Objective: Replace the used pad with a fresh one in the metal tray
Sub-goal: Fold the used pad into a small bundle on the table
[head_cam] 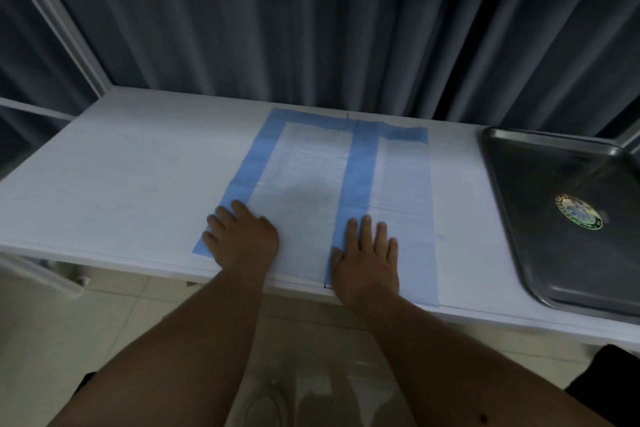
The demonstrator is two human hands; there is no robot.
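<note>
A white pad with blue borders (311, 170) lies spread flat on the white table, one side folded over so that a blue strip runs down its middle. My left hand (242, 239) presses flat on the pad's near left corner. My right hand (367, 256) lies flat, fingers straight, on the blue strip and the folded flap at the near edge. The metal tray (540, 204) sits at the table's right end, bare inside except for a round green sticker (579, 212). Neither hand touches the tray.
The white table (121, 184) stretches out to the left of the pad. Dark grey curtains (311, 28) hang close behind it. A white frame post (59, 21) rises at the back left. Tiled floor and something translucent (294, 392) lie below the near edge.
</note>
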